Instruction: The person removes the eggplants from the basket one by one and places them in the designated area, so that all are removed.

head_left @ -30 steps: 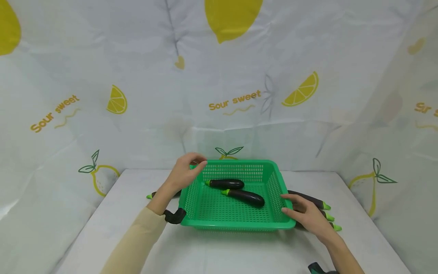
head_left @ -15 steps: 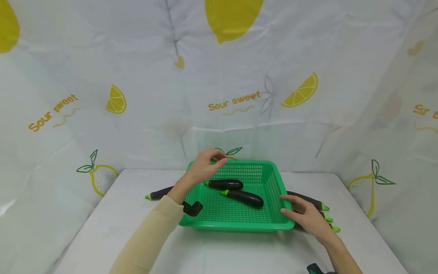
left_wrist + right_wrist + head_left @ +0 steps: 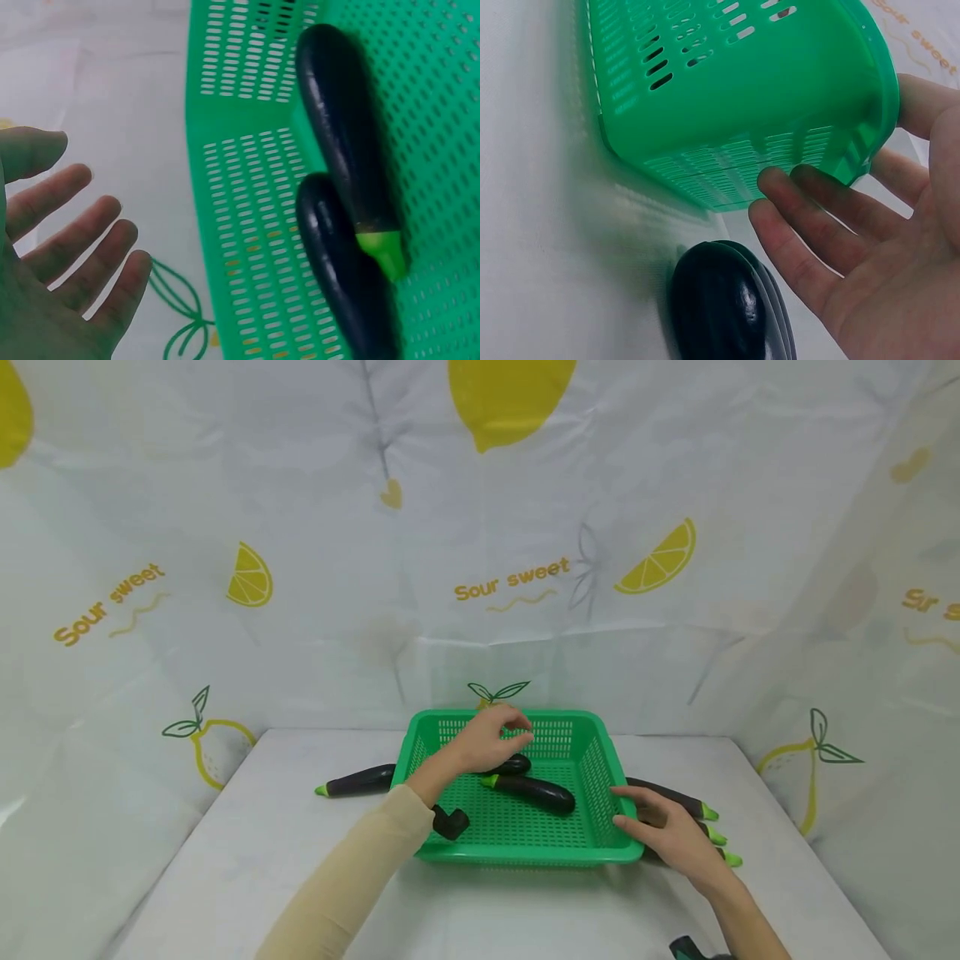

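A green plastic basket [image 3: 517, 856] stands on the white-covered table. Two dark eggplants lie in it: the front eggplant [image 3: 538, 794] shows whole, while the rear eggplant [image 3: 516, 765] is partly covered by my left hand [image 3: 486, 740]. That hand is over the basket, holding nothing; in the left wrist view its fingers [image 3: 82, 247] are spread and apart from the basket. At the basket's right side, my right hand [image 3: 667, 835] holds the rim, thumb and index finger over the edge. The other fingers [image 3: 802, 255] stay outside the wall in the right wrist view.
Left of the basket lies another eggplant [image 3: 360, 781]. Several more eggplants [image 3: 675, 799] lie side by side at the right, partly behind my right hand. A white lemon-print sheet [image 3: 337, 593] hangs behind and beside the table.
My left hand has moved right, from the basket's left rim to over its middle, uncovering the eggplant on the left. My right hand and the basket have stayed in place.
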A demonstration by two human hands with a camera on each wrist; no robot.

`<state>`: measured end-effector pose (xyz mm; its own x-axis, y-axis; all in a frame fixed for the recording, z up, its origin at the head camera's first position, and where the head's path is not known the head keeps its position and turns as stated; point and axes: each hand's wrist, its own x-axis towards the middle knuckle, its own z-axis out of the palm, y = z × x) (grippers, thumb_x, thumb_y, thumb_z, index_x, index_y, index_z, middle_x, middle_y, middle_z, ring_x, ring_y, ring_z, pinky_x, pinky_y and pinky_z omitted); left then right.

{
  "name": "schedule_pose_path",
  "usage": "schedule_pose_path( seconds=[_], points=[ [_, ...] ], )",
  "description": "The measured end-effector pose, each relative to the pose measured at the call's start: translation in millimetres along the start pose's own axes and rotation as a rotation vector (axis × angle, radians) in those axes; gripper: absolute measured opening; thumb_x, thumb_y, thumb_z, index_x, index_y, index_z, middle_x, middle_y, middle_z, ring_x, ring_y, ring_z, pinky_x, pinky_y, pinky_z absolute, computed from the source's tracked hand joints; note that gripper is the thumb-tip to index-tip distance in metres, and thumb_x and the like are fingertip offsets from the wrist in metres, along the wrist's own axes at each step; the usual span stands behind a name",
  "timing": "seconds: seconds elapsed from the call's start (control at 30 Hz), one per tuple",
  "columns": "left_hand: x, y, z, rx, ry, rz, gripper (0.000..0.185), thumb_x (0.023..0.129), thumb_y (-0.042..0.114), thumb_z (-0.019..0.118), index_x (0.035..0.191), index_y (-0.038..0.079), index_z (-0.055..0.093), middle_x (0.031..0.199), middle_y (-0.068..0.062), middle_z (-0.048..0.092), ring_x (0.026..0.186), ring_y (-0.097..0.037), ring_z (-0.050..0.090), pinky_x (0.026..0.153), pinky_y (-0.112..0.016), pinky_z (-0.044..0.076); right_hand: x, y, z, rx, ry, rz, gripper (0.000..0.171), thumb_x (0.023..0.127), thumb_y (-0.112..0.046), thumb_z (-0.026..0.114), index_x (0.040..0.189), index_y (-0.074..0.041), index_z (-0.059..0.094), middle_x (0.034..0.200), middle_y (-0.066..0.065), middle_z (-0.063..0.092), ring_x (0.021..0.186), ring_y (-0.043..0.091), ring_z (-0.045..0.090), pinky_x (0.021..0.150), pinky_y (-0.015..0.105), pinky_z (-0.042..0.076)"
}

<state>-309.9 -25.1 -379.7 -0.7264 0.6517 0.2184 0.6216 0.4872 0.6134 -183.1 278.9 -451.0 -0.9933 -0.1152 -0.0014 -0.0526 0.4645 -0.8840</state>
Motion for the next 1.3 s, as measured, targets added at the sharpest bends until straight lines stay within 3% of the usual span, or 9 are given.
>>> schedule_pose_path(
  seconds=[0.33, 0.57, 0.77, 1.13, 1.3],
  points=[
    [6.4, -19.5, 29.0, 0.002, -0.167, -0.113, 0.035, 0.106, 0.033, 0.058, 0.131, 0.009, 0.063, 0.13, -0.008, 0.061, 0.12, -0.026, 0.058, 0.099, -0.039, 0.047, 0.7, 1.9, 3.4, 0.016, -0.007, 0.024, 0.058, 0.097, -0.032, 0.071, 0.147, -0.01, 0.052, 0.139, 0.02, 0.057, 0.12, 0.03, 0.06, 0.084, 0.029, 0.053],
    [10.8, -31.2, 39.8, -0.046, -0.23, -0.147, 0.036, 0.104, 0.034, 0.06, 0.133, 0.013, 0.062, 0.132, -0.012, 0.062, 0.12, -0.024, 0.059, 0.098, -0.039, 0.048, 1.8, 2.9, 3.4, 0.009, 0.001, 0.009, 0.057, 0.097, -0.031, 0.071, 0.147, -0.01, 0.053, 0.14, 0.02, 0.056, 0.121, 0.032, 0.06, 0.083, 0.029, 0.053],
    [12.9, -40.4, 48.1, -0.054, -0.292, -0.168, 0.042, 0.104, 0.034, 0.06, 0.137, 0.008, 0.061, 0.133, -0.011, 0.062, 0.123, -0.025, 0.058, 0.098, -0.04, 0.049, 1.2, 4.9, 1.4, 0.016, -0.004, 0.009, 0.057, 0.098, -0.031, 0.071, 0.148, -0.011, 0.052, 0.145, 0.021, 0.053, 0.126, 0.034, 0.058, 0.084, 0.028, 0.053],
    [13.2, -37.1, 52.8, -0.027, -0.362, -0.208, 0.043, 0.102, 0.034, 0.063, 0.139, 0.012, 0.06, 0.136, -0.011, 0.061, 0.125, -0.026, 0.058, 0.098, -0.041, 0.049, 1.0, 4.8, -0.1, 0.021, 0.002, 0.015, 0.057, 0.098, -0.031, 0.071, 0.148, -0.011, 0.052, 0.144, 0.021, 0.053, 0.124, 0.033, 0.059, 0.083, 0.027, 0.053],
    [11.4, -37.7, 58.0, -0.01, -0.395, -0.245, 0.039, 0.1, 0.036, 0.066, 0.136, 0.019, 0.063, 0.135, -0.007, 0.062, 0.124, -0.024, 0.058, 0.097, -0.04, 0.05, 0.9, 5.8, 0.8, 0.028, -0.001, 0.022, 0.058, 0.097, -0.032, 0.071, 0.148, -0.012, 0.052, 0.143, 0.021, 0.054, 0.124, 0.032, 0.059, 0.083, 0.027, 0.053]
  ],
)
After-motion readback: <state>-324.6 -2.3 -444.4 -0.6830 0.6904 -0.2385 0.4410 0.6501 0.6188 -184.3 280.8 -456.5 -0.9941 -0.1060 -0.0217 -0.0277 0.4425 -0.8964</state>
